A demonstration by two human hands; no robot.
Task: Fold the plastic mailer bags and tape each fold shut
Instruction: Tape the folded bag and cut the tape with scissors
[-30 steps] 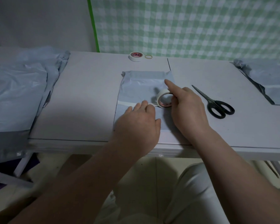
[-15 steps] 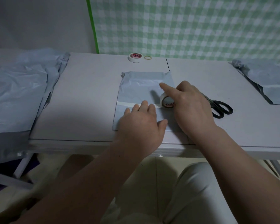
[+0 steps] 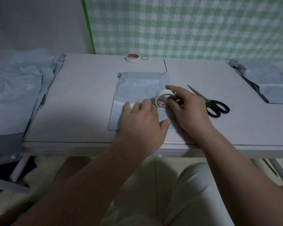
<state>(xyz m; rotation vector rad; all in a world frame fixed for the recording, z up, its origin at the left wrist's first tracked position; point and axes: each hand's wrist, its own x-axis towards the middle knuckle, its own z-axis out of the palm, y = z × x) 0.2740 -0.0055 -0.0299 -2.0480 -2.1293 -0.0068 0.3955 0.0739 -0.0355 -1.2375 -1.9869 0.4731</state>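
Note:
A folded grey-blue mailer bag (image 3: 137, 85) lies flat in the middle of the white table (image 3: 82, 98). My left hand (image 3: 144, 121) rests palm down on its near half, fingers straight along the fold line. My right hand (image 3: 185, 106) holds a white tape roll (image 3: 162, 99) upright on the bag's right side, thumb and fingers curled around it. A short strip of tape runs from the roll toward my left fingertips.
Black-handled scissors (image 3: 212, 103) lie just right of my right hand. A second tape roll (image 3: 132, 57) and a rubber band (image 3: 145, 58) sit at the table's far edge. Loose mailer bags are heaped at left (image 3: 15, 88); more lie at right (image 3: 271, 82).
My right hand has lifted and turned the tape roll, shifting slightly right, so the scissors' blades show again. My left hand stays pressed on the bag.

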